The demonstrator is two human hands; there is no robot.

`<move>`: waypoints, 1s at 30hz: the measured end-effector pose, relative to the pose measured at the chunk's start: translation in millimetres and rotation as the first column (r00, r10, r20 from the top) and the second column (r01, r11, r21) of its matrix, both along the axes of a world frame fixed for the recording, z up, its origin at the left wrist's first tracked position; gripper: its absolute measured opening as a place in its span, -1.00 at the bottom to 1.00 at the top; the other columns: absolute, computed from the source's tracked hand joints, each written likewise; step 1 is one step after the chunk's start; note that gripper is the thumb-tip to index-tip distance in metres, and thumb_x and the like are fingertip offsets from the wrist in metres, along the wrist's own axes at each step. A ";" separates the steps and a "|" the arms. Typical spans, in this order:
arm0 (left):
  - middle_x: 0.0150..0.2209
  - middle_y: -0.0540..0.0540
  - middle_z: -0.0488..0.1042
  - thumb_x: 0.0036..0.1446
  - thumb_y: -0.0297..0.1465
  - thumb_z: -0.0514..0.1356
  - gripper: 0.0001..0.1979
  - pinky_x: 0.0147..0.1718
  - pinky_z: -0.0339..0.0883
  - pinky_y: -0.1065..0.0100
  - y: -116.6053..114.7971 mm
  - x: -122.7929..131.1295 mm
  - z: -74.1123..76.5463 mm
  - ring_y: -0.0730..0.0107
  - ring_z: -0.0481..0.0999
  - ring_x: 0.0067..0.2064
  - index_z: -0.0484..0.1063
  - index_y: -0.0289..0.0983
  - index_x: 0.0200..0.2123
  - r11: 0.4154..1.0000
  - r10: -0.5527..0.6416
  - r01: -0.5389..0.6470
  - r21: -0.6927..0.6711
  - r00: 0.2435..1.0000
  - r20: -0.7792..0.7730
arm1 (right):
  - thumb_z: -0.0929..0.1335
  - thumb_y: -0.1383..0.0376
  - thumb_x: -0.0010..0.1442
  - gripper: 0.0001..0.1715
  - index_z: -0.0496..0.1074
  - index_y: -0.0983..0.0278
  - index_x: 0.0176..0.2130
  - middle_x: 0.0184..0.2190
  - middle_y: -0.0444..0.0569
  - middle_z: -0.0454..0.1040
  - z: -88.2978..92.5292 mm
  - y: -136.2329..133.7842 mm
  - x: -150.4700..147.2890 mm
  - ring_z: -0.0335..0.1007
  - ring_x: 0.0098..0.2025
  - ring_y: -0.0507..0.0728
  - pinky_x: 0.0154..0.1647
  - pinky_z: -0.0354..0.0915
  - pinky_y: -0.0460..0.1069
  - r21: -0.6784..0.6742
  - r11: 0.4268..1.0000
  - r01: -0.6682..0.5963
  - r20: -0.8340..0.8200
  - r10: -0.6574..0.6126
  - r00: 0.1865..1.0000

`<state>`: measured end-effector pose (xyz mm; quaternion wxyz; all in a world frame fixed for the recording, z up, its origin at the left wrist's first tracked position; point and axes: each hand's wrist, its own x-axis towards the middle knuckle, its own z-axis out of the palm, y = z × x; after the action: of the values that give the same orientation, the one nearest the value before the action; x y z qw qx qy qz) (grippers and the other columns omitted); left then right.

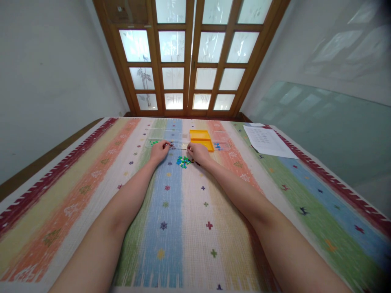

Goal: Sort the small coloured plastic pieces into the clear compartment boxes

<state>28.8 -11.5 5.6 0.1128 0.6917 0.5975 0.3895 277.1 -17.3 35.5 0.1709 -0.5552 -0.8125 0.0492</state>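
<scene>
My left hand [160, 152] is over the clear box with dark brown pieces [172, 145], its fingertips pinched together. Whatever they may hold is too small to make out. Above the near edge of the box with whitish pieces [183, 145] is my right hand [198, 152], fingers also closed in a pinch, contents not visible. Between and just nearer than the hands lies a loose pile of small blue, green and white pieces [183, 162]. A few dark brown pieces show beside the right hand. Green pieces [154, 142] lie in a clear box left of my left hand.
An open yellow box [200, 135] stands behind my right hand, and a clear box with blue pieces [217, 146] sits right of it. Written paper sheets [269, 141] lie at the right. A striped patterned cloth [165, 244] covers the table. Glazed wooden doors [189, 61] stand beyond.
</scene>
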 end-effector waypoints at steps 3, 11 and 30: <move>-0.38 -0.06 0.57 0.25 -0.34 0.15 -0.75 -0.25 0.25 0.29 -0.1 0.3 -0.6 0.25 0.49 -0.32 0.63 -0.21 -0.17 1.000 -0.006 0.006 0.000 1.000 0.001 | 0.29 0.17 0.43 -0.70 0.55 0.20 -0.02 -0.16 0.06 0.64 4.6 11.1 1.8 0.51 -0.14 0.22 -0.18 0.23 0.00 0.081 0.996 0.041 -0.105 -0.032 0.994; -0.33 -0.08 0.61 0.26 -0.34 0.15 -0.77 -0.23 0.27 0.28 -1.6 1.3 1.8 0.22 0.51 -0.29 0.63 -0.21 -0.18 1.000 -0.011 0.010 -0.004 1.000 -0.019 | 0.32 0.19 0.39 -0.71 0.60 0.22 -0.05 -0.17 0.05 0.65 3.6 36.0 0.5 0.51 -0.15 0.20 -0.15 0.26 -0.01 0.032 0.997 0.075 -0.209 -0.067 0.976; -0.32 -0.09 0.60 0.25 -0.34 0.14 -0.75 -0.23 0.26 0.29 1.5 0.3 -3.2 0.21 0.50 -0.26 0.63 -0.20 -0.16 0.999 -0.031 0.030 -0.013 0.998 -0.050 | 0.36 0.29 0.22 -0.85 0.56 0.25 -0.27 -0.33 -0.09 0.62 9.8 3.7 72.2 0.43 -0.34 0.07 -0.31 0.20 -0.08 -0.351 0.860 -0.372 -0.179 0.328 0.928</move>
<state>29.2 -10.0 2.4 0.1080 0.7096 0.5920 0.3666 349.2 -13.7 45.3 0.0944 -0.4169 -0.8639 0.2665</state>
